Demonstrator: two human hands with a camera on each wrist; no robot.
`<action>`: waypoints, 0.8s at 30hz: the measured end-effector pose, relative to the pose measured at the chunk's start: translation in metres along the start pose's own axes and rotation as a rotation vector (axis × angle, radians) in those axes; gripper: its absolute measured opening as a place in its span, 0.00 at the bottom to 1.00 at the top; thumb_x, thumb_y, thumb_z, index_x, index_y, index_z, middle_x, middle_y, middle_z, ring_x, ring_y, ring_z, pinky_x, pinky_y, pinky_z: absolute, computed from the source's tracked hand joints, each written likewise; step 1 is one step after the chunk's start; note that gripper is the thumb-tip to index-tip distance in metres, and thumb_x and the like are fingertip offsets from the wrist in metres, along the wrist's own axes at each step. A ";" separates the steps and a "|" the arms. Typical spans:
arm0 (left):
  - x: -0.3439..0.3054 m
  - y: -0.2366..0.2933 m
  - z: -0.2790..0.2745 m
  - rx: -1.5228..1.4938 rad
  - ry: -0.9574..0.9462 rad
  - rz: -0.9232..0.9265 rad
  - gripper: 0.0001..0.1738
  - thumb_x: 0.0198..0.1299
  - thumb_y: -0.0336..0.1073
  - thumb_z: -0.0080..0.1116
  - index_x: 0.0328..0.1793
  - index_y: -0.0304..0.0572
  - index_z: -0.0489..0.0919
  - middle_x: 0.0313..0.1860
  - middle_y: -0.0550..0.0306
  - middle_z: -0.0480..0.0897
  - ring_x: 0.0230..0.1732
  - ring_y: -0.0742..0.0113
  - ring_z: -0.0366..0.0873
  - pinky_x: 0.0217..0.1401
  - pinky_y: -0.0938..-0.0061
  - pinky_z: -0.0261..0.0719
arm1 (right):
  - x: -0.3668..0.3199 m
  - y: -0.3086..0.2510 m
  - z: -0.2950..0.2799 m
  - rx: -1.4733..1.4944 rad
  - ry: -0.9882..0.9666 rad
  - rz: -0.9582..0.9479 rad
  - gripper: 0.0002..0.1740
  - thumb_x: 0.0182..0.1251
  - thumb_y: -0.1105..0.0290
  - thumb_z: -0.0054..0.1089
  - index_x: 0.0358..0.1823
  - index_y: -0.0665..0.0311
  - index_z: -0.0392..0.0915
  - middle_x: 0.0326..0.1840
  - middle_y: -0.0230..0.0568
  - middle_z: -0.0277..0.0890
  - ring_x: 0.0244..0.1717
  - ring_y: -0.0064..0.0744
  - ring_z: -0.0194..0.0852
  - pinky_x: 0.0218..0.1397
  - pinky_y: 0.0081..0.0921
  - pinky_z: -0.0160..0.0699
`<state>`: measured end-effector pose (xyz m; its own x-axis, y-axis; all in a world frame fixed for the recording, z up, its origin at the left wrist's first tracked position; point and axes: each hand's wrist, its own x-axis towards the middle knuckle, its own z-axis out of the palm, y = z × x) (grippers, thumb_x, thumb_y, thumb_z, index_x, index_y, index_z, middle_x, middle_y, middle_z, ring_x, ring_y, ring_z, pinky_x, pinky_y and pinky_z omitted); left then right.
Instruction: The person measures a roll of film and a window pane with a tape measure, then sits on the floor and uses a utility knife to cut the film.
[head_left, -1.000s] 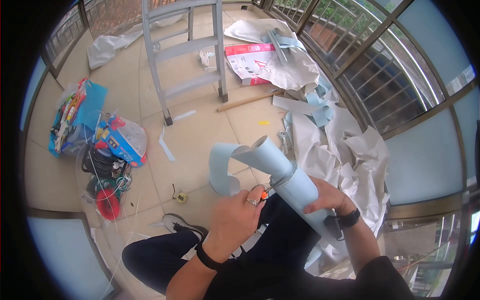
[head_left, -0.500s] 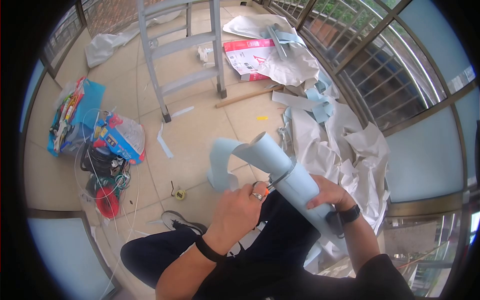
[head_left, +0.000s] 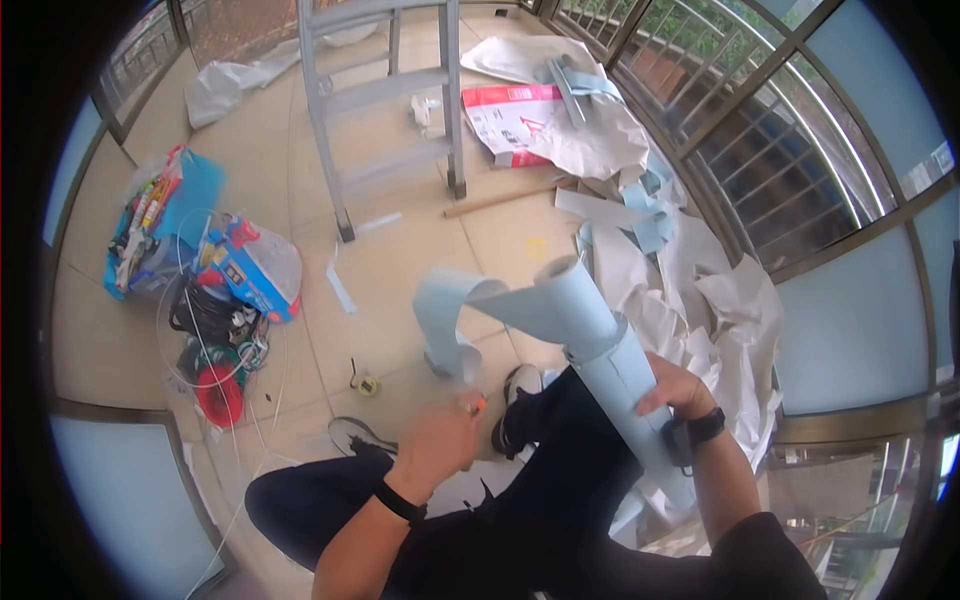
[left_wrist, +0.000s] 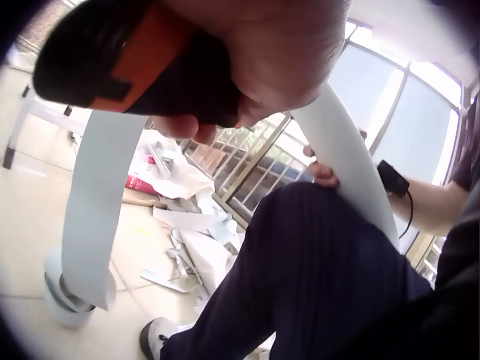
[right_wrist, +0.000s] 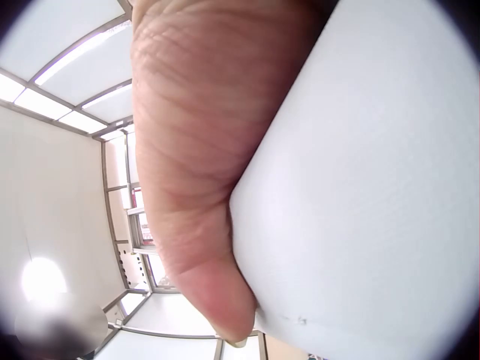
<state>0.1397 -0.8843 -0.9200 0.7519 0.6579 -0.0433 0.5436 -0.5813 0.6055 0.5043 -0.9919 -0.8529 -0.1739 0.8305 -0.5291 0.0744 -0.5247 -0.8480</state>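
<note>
My right hand [head_left: 678, 388] grips a pale blue roll of sheet material [head_left: 612, 372], thumb across its side. The roll slants over my thigh, with a ragged cut line around it below the top. From its upper part a loose strip [head_left: 440, 305] stretches left and curls down toward the floor. My left hand [head_left: 438, 446] is apart from the roll, low and to its left. Its fingers are curled round a utility knife [left_wrist: 142, 56] with a black and orange handle; the blade is not visible. In the right wrist view, the roll [right_wrist: 367, 187] lies against my palm and thumb.
A stepladder [head_left: 385, 95] stands ahead. Crumpled backing sheets [head_left: 700, 320] and blue offcuts [head_left: 655, 232] lie along the right wall, near a wooden stick [head_left: 505, 198]. At left are a tool bin [head_left: 165, 220], a blue bag [head_left: 250, 270], cables, and a tape measure [head_left: 369, 384].
My left hand has drawn the knife away from the cut line, down and left. The right hand keeps its grip while the roll shifts slightly right. The view has also moved a little.
</note>
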 end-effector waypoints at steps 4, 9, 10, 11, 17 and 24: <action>0.025 0.032 -0.045 0.041 0.213 0.142 0.14 0.67 0.37 0.65 0.57 0.49 0.80 0.33 0.53 0.82 0.33 0.49 0.82 0.37 0.59 0.76 | 0.005 0.001 -0.006 0.040 -0.002 0.004 0.56 0.40 0.55 0.88 0.73 0.71 0.73 0.65 0.41 0.79 0.65 0.32 0.75 0.71 0.30 0.72; 0.051 0.059 -0.048 0.088 0.312 0.305 0.14 0.66 0.38 0.66 0.56 0.50 0.80 0.33 0.59 0.79 0.30 0.57 0.79 0.35 0.65 0.70 | 0.005 0.005 -0.014 0.033 -0.051 -0.004 0.56 0.39 0.54 0.88 0.71 0.72 0.74 0.60 0.40 0.82 0.60 0.30 0.78 0.67 0.28 0.76; 0.054 0.063 -0.047 0.111 0.311 0.325 0.15 0.66 0.38 0.66 0.57 0.49 0.80 0.33 0.59 0.77 0.30 0.58 0.79 0.35 0.65 0.70 | 0.004 0.006 -0.014 0.045 -0.041 -0.010 0.56 0.39 0.54 0.88 0.72 0.73 0.73 0.61 0.40 0.82 0.60 0.30 0.77 0.67 0.28 0.75; 0.056 0.066 -0.045 0.134 0.307 0.344 0.15 0.66 0.38 0.67 0.57 0.49 0.80 0.32 0.59 0.76 0.29 0.60 0.78 0.35 0.65 0.69 | 0.002 0.008 -0.012 0.062 -0.031 -0.013 0.57 0.38 0.54 0.88 0.72 0.73 0.73 0.62 0.40 0.81 0.61 0.30 0.76 0.68 0.28 0.74; 0.064 0.067 -0.037 0.129 0.262 0.336 0.16 0.65 0.38 0.68 0.57 0.48 0.80 0.32 0.59 0.75 0.29 0.60 0.78 0.36 0.66 0.69 | -0.002 0.017 -0.017 0.172 -0.014 0.010 0.60 0.37 0.57 0.86 0.76 0.72 0.68 0.65 0.41 0.79 0.63 0.31 0.74 0.70 0.29 0.72; 0.071 0.072 -0.038 0.101 0.273 0.337 0.17 0.63 0.37 0.69 0.57 0.48 0.80 0.32 0.59 0.76 0.30 0.60 0.78 0.36 0.66 0.69 | 0.000 0.018 -0.019 0.195 0.016 -0.010 0.59 0.37 0.56 0.86 0.75 0.72 0.70 0.64 0.40 0.80 0.62 0.31 0.75 0.69 0.28 0.73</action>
<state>0.2180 -0.8615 -0.8492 0.7745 0.5182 0.3628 0.3289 -0.8198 0.4689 0.5240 -0.9980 -0.8690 -0.1581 0.8381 -0.5221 -0.1192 -0.5411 -0.8325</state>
